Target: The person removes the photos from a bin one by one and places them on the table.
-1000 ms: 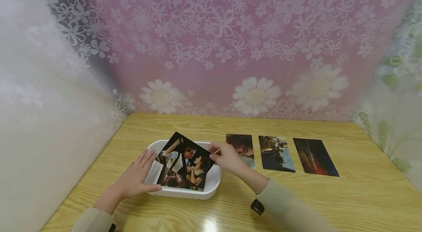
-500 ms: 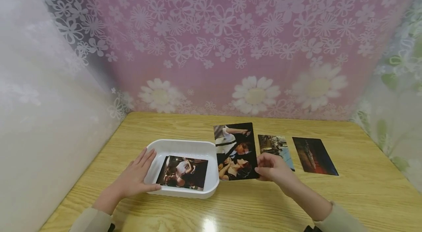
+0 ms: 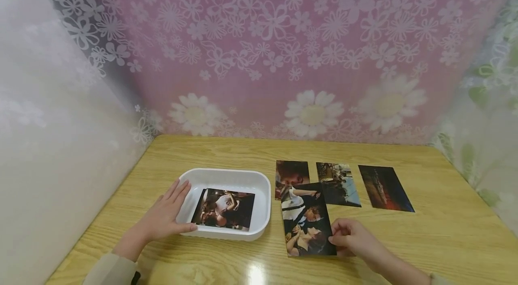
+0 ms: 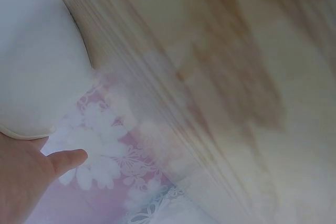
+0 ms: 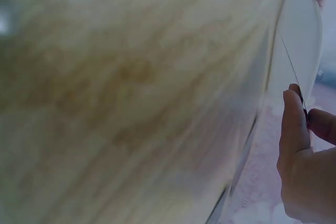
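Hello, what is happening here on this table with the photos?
A person is handling photo prints at a wooden table. The right hand pinches one print by its edge, near the table's front. The left hand rests flat against a white tray, where another print lies. Three more prints lie in a row behind.

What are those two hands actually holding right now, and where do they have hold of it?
The right hand pinches a photo by its right edge, near the lower corner. The left hand holds nothing; its straight fingers rest against the white tray's left side.
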The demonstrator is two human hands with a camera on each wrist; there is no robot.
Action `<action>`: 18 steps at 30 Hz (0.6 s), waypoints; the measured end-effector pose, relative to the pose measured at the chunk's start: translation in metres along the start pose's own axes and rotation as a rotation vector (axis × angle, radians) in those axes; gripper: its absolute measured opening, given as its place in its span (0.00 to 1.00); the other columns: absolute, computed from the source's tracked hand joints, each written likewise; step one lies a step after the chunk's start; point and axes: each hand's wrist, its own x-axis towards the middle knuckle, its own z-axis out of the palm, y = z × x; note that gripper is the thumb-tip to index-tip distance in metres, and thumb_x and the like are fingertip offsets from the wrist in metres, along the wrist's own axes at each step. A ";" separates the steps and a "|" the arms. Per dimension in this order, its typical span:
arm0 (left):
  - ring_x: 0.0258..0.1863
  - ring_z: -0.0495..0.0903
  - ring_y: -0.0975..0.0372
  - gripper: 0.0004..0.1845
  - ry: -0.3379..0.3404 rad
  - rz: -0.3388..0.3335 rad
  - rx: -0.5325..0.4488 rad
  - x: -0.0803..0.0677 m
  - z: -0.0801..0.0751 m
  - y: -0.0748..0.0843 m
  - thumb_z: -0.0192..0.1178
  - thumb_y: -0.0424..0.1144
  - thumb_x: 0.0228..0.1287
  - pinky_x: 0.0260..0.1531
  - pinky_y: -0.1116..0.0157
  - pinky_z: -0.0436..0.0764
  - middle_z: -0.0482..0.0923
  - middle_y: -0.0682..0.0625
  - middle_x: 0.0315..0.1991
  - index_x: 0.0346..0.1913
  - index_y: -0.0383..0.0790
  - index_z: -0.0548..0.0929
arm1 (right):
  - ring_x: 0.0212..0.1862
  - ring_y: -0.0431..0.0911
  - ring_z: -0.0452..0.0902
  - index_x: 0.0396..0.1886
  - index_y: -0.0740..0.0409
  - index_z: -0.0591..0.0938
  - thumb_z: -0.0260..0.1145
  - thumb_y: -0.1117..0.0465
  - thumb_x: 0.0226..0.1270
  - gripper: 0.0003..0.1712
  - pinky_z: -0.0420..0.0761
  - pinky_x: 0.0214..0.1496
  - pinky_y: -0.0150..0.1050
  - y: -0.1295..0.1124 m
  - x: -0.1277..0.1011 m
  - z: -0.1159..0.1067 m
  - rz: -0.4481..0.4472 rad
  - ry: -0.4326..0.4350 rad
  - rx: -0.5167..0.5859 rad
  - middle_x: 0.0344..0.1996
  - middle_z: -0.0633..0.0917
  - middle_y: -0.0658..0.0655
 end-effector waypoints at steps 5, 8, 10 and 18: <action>0.65 0.42 0.45 0.54 -0.004 -0.002 0.000 0.001 -0.001 0.001 0.55 0.67 0.46 0.47 0.38 0.59 0.48 0.38 0.66 0.65 0.28 0.53 | 0.20 0.41 0.71 0.23 0.61 0.73 0.60 0.68 0.56 0.05 0.76 0.22 0.37 0.007 0.002 0.007 -0.014 -0.032 -0.074 0.16 0.74 0.49; 0.65 0.41 0.46 0.54 -0.014 -0.008 -0.001 0.001 -0.001 0.002 0.55 0.67 0.46 0.47 0.38 0.59 0.48 0.38 0.66 0.65 0.28 0.53 | 0.18 0.41 0.73 0.25 0.65 0.74 0.61 0.67 0.56 0.06 0.76 0.20 0.36 0.009 0.003 0.011 -0.018 -0.048 -0.116 0.15 0.76 0.50; 0.65 0.41 0.46 0.54 -0.015 -0.010 -0.003 0.001 -0.001 0.002 0.55 0.67 0.46 0.47 0.38 0.59 0.48 0.38 0.66 0.65 0.28 0.53 | 0.17 0.40 0.73 0.25 0.66 0.75 0.61 0.66 0.56 0.06 0.75 0.19 0.34 0.009 0.003 0.012 -0.022 -0.059 -0.131 0.14 0.76 0.51; 0.65 0.41 0.45 0.54 -0.015 -0.016 -0.003 0.001 -0.001 0.001 0.55 0.67 0.45 0.48 0.38 0.58 0.47 0.39 0.67 0.65 0.29 0.53 | 0.16 0.37 0.73 0.23 0.65 0.76 0.64 0.66 0.53 0.06 0.74 0.17 0.30 0.015 0.006 0.019 -0.001 -0.066 -0.150 0.12 0.77 0.51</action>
